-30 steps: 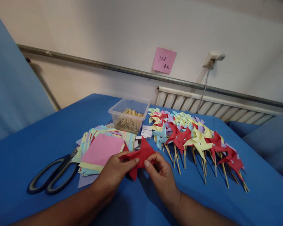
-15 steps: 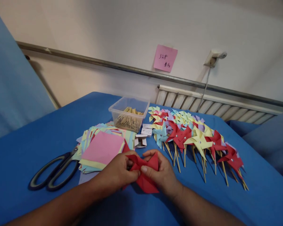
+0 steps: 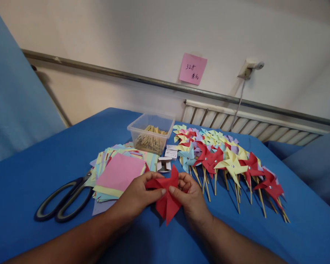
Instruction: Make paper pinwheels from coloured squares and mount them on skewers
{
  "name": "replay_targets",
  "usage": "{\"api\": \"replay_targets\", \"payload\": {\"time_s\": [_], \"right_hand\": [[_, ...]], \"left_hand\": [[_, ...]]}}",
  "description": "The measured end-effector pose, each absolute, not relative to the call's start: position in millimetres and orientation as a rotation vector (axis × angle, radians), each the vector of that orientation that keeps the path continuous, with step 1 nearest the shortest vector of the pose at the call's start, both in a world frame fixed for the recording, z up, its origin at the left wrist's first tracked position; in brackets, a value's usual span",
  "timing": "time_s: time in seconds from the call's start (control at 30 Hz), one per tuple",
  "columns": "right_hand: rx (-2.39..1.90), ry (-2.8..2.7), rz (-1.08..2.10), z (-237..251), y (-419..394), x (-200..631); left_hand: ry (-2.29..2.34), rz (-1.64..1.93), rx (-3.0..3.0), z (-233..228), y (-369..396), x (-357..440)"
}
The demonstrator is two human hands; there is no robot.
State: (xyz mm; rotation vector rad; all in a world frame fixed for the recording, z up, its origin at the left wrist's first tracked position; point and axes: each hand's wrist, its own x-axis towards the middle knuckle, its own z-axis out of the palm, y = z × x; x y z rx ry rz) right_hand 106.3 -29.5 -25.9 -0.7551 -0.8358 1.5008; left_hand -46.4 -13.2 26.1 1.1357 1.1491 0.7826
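A red paper pinwheel is held just above the blue cloth, its blades folded toward the middle. My left hand is closed on its left side, thumb near the centre. From the right, my right hand pinches it with the thumb also near the centre. No stick shows on this pinwheel; its back is hidden. Left of my hands lies a stack of coloured paper squares, a pink sheet on top. Just beyond the pinwheel stands a small open white box.
Black-handled scissors lie at the left, tips under the paper. A clear plastic tub holds many short sticks. Finished pinwheels on sticks crowd the right side. Behind the blue-covered table are a wall rail and a radiator.
The red pinwheel has turned in my hands, and its blades now spread into a star shape. Both thumbs have shifted up toward its centre.
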Motion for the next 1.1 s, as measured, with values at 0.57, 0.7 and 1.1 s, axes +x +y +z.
{"api": "replay_targets", "payload": {"time_s": [0.57,0.7,1.1], "right_hand": [[-0.831,-0.907,1.333,-24,-32,99],[-0.842,-0.939,1.291,-19,-36,101],[-0.863,-1.622,0.757,-17,-59,103]], "left_hand": [[0.934,0.795,0.776,18,-19,-37],[0.955,0.826,0.814,24,-19,-39],[0.918,0.982,0.728,35,-17,-51]]}}
